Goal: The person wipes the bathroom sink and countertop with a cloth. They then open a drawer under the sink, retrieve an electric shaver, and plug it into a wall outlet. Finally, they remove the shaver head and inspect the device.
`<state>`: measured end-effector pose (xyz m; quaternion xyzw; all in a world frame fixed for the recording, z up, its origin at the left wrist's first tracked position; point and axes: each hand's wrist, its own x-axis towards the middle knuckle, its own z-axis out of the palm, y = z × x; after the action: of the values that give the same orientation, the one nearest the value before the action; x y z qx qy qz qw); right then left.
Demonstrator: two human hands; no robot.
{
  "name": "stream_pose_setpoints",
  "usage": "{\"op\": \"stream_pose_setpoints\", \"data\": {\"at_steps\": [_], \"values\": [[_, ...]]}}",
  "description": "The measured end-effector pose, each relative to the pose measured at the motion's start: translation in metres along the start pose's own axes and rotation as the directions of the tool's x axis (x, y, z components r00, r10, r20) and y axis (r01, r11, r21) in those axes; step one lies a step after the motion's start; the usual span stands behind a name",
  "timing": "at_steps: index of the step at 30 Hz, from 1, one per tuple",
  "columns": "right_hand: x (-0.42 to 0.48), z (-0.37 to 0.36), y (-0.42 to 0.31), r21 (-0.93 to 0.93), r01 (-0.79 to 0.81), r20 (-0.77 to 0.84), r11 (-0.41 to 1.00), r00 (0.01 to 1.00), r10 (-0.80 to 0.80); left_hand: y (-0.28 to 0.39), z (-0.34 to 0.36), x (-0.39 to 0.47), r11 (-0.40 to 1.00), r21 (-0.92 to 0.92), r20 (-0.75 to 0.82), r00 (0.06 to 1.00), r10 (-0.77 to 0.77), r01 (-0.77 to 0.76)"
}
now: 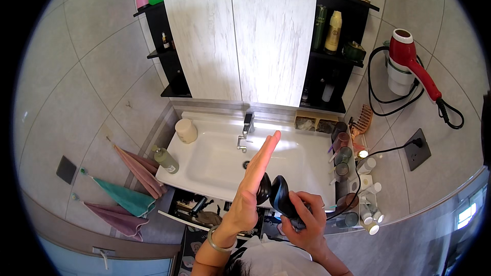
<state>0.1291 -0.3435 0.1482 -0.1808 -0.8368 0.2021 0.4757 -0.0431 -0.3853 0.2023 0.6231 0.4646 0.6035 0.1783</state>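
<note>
My right hand [307,218] grips the handle of a black electric shaver [282,195] with a blue stripe, in front of the sink's near edge. The shaver's round black head meets or lies right beside the palm of my left hand [251,188]. That left hand is held flat and edge-up, fingers straight and pointing toward the faucet [248,120], and a pale bangle [220,242] circles its wrist. A black cord runs from near my right hand to a wall socket [418,149]. The white washbasin [218,161] lies beyond both hands.
Below the basin's left front, a drawer [180,218] stands pulled out with small items inside. A pump bottle [166,160] and cream jar [186,130] stand at left. Cups [342,155] and bottles line the right. A red hair dryer [406,51] and towels [124,195] hang on the walls.
</note>
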Motion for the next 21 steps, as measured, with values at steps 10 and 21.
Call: {"op": "stream_pose_setpoints", "data": {"at_steps": [10,21], "values": [[-0.0023,0.0011,-0.0028,0.005,-0.027,-0.016,1.000,1.000,0.027,0.0017,0.0008,-0.0017,1.000,-0.021,-0.002,1.000,-0.001,0.001],[-0.0050,-0.0011,-0.0042,0.126,-0.133,-0.004,0.983,0.991,0.135,0.0043,0.0065,-0.0006,0.991,-0.134,-0.042,0.999,-0.001,-0.005]]}}
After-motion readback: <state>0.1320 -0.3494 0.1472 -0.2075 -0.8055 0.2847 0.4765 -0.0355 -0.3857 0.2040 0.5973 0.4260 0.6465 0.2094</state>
